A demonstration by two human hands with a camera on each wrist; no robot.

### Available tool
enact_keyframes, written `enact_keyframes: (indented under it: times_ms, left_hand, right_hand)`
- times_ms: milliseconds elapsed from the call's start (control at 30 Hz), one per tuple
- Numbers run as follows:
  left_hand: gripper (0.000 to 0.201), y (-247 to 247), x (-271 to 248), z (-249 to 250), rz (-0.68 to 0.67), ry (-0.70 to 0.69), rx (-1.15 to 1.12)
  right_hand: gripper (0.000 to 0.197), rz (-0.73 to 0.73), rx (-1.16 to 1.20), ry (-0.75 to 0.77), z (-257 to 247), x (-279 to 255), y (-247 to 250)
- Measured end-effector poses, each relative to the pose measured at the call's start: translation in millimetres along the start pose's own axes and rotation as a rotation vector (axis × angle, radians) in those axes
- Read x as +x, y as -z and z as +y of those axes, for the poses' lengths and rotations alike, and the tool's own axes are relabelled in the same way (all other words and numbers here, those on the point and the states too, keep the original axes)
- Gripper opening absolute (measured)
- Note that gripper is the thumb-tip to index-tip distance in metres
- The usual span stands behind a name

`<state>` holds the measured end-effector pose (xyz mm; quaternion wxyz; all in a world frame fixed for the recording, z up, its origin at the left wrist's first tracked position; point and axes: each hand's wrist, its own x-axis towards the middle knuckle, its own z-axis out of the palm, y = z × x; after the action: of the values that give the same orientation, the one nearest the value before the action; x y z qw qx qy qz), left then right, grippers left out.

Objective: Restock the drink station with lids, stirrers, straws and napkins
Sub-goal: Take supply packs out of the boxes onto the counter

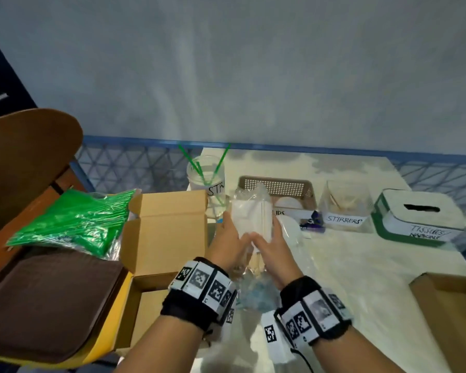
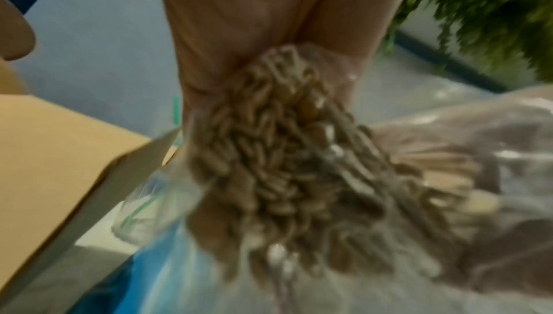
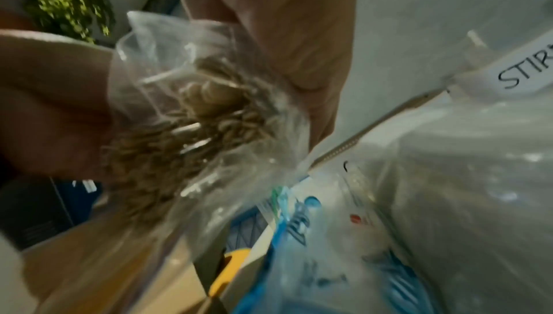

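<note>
Two cardboard boxes (image 1: 164, 232) beside stirrer bag (image 1: 250, 219)

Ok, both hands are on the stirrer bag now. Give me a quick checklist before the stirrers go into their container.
1. Bag held: ok. The left hand and right hand both grip the clear bag of wooden stirrers.
2. Bag open: cannot tell; its top is crumpled and blurred.
3. Target found: ok. The clear container labelled STIRRERS stands between the lids basket and the tissue box.
4. Room in container: ok; only a few stirrers show inside.
5. Bag over container: not ok; it is to the container's left, in front of the basket.
</note>
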<state>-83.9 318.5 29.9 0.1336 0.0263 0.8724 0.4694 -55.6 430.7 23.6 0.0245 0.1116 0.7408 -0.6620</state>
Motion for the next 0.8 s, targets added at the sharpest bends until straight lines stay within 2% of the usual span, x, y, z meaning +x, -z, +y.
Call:
enact_keyframes:
  times_ms: [67, 233, 433, 500, 633, 733, 800]
  left_hand:
    - [0.08, -12.4, 7.4, -7.3, -0.006, 0.062, 0.053]
    - [0.078, -28.7, 19.7, -19.4, -0.028, 0.22, 0.226]
    - [0.073, -37.0, 17.9, -27.6, 0.086, 0.188, 0.136]
    - [0.074, -36.9, 19.1, -32.4, 0.063, 0.175, 0.178]
    - [0.078, -34.0, 21.7, -35.4, -0.039, 0.246, 0.477]
    - [0.078, -28.2, 15.1, -28.5, -0.077, 0.237, 0.527]
    - [0.077, -18.9, 5.6, -19.2, -0.101, 0.181, 0.493]
  right_hand:
    - [0.067, -0.028, -0.074, -0.024, 11.5, 12.4, -2.0]
    - [0.061, -0.058, -0.14, -0.065, 40.3, 33.3, -13.4]
    - [0.067, -0.178, -0.258, -0.134, 54.5, 39.6, -21.6]
    - [0.066, -0.178, -0.296, -0.138, 56.2, 39.2, -23.3]
    - [0.068, -0.151, -0.367, -0.142, 57.7, 37.7, -24.2]
    - [0.071, -0.117, -0.438, -0.102, 50.2, 31.9, -23.2]
    - [0.071, -0.115, -0.481, -0.058, 35.9, 24.8, -19.7]
